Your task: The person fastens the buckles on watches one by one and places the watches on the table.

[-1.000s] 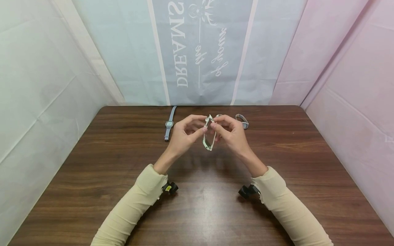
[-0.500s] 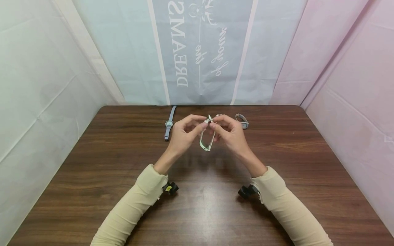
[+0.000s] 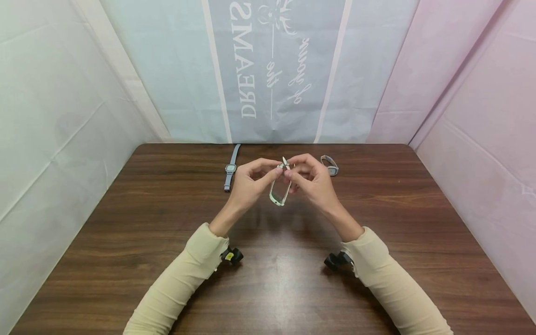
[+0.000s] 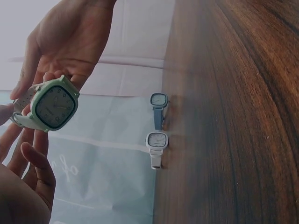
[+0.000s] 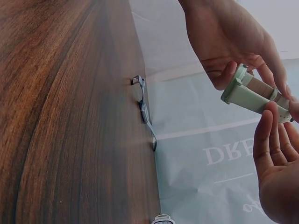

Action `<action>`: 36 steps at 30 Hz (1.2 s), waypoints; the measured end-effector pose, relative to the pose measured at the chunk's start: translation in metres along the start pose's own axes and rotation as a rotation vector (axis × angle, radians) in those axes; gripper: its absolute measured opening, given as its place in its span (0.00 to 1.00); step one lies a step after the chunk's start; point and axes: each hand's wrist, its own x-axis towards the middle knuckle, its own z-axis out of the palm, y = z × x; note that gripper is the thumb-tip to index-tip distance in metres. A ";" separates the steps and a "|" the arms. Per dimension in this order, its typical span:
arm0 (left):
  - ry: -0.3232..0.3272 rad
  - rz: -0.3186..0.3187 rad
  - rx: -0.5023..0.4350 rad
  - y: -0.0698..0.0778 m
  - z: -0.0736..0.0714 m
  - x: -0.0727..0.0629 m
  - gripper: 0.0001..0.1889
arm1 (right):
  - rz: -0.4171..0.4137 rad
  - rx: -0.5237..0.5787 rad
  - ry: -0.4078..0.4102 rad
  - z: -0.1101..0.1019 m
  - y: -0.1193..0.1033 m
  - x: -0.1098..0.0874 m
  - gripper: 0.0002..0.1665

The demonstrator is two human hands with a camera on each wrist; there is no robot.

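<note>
A light green wristwatch (image 3: 278, 201) hangs between my two hands, its square face (image 4: 57, 108) pointing down and forward, its strap bent into a loop. My left hand (image 3: 250, 182) pinches the strap end between thumb and fingertips. My right hand (image 3: 315, 180) pinches the strap's other part right beside it. In the right wrist view the green case (image 5: 235, 84) sits at the loop's far end, and the strap ends overlap at the fingertips. The fingers partly hide the buckle area. Both hands are raised above the table.
At the back of the brown wooden table (image 3: 268, 279) lies a blue-grey watch (image 3: 230, 169), strap stretched out. Another blue watch (image 3: 331, 170) with a looped strap stands at the back right. A white watch (image 4: 157, 140) stands near it, behind my right hand. A printed cloth (image 3: 268, 130) backs the table.
The green watch's loop has swung slightly left and turned, showing more of its opening. A strap tip now sticks up between the fingertips. The hands have barely moved.
</note>
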 end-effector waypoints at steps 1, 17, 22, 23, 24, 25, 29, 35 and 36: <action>0.003 -0.003 0.000 0.000 0.000 0.000 0.09 | -0.004 0.000 -0.004 0.000 0.000 0.000 0.16; 0.025 0.009 -0.049 0.001 0.000 0.000 0.10 | -0.061 -0.047 0.001 0.000 -0.001 -0.002 0.21; 0.036 0.004 -0.060 0.002 0.001 -0.001 0.09 | -0.074 -0.061 0.001 0.001 -0.002 -0.002 0.20; 0.039 0.002 -0.063 0.002 0.001 -0.001 0.09 | -0.077 -0.064 0.000 0.001 -0.002 -0.002 0.20; 0.041 0.002 -0.068 0.002 0.001 -0.001 0.09 | -0.080 -0.067 -0.001 0.001 -0.003 -0.002 0.19; 0.041 0.003 -0.076 0.003 0.001 -0.001 0.09 | -0.080 -0.067 -0.004 0.001 -0.003 -0.002 0.19; 0.044 -0.001 -0.108 0.003 0.001 -0.001 0.09 | -0.067 -0.044 -0.021 0.002 -0.003 -0.002 0.19; 0.056 -0.017 -0.137 0.003 0.002 -0.002 0.08 | -0.044 0.027 -0.048 0.001 -0.003 -0.001 0.22; 0.057 -0.021 -0.142 0.003 0.002 -0.002 0.08 | -0.042 0.035 -0.049 0.000 -0.003 -0.001 0.24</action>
